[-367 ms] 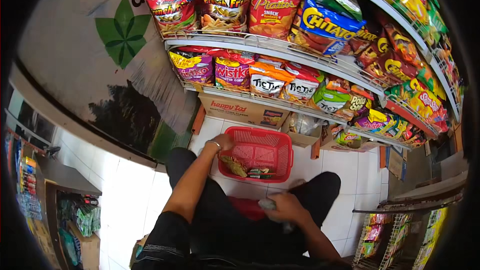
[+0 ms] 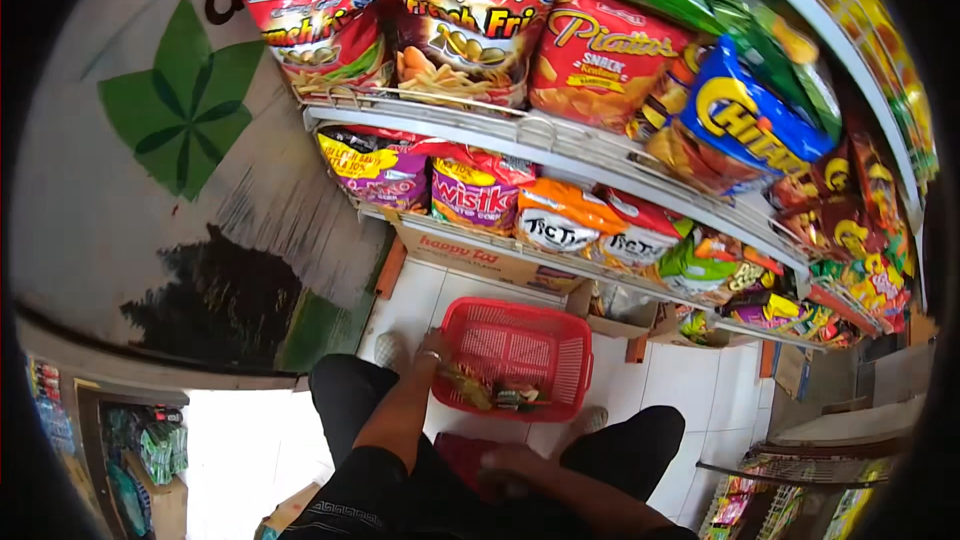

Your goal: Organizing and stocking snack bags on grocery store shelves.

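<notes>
A red plastic basket (image 2: pixel 588 360) with slotted walls stands on the floor between my feet. My left hand (image 2: pixel 435 344), with a bracelet at the wrist, is closed on its left rim; the fingertips are hidden. Inside, near the left and close wall, lie a yellow-brown snack packet (image 2: pixel 470 387) and a few small dark and green packets (image 2: pixel 518 396). My right hand (image 2: pixel 508 464) is low between my thighs, close to my body and blurred, beside a dark red thing (image 2: pixel 460 452) that I cannot make out. Its fingers and anything in them do not show clearly.
Wire-fronted shelves (image 2: pixel 560 145) full of chip bags rise beyond the basket. Under them stand a cardboard box (image 2: pixel 480 265) and an open carton (image 2: pixel 608 320). A panel with a green leaf (image 2: pixel 185 105) borders the left. A low rack (image 2: pixel 790 475) of packets is at right.
My right hand has drawn left and back toward my body; the grey thing seen in it before no longer shows. The view has shifted, with shelves appearing larger. My left hand stays at the basket's rim.
</notes>
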Tool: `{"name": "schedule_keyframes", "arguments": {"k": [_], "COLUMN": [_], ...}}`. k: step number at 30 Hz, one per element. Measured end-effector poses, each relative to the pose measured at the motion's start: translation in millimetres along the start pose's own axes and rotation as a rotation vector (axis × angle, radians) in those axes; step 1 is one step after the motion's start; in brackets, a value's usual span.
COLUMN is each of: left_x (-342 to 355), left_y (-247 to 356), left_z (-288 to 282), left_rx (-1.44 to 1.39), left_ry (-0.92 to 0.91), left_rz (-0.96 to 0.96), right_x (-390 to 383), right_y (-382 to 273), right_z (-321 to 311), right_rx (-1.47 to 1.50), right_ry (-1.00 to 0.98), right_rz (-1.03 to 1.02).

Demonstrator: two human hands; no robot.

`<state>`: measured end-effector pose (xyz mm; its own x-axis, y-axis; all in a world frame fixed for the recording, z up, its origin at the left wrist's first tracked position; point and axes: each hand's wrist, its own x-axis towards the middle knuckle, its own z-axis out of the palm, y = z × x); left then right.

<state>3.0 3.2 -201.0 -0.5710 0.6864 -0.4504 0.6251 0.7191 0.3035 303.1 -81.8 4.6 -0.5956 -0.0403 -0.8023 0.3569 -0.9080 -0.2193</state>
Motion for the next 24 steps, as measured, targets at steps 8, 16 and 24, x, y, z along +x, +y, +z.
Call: {"name": "schedule_keyframes", "arguments": {"k": [8,16,24], "left_x": [28.5,58.5,43.5], "left_y": [-13.5,6.5,25.5], "left_z": [-6.0,-62.6,-90.1], "left_rx": [-0.147,-0.114,0.083], "left_ry": [-0.144,-0.163,-0.099], "left_rz": [0.008,0.033,0.142], "right_x": [28.8,35.7,64.0], "right_y": [-16.3,-83.4,-79.5], "right_z": [-19.3,24.6,29.1], "right_rx": [-0.725,-1.654,-0.669], "right_ry": [-0.086,-0.078,-0.107], "right_rz": [-0.187,-0.127,-0.479]}}
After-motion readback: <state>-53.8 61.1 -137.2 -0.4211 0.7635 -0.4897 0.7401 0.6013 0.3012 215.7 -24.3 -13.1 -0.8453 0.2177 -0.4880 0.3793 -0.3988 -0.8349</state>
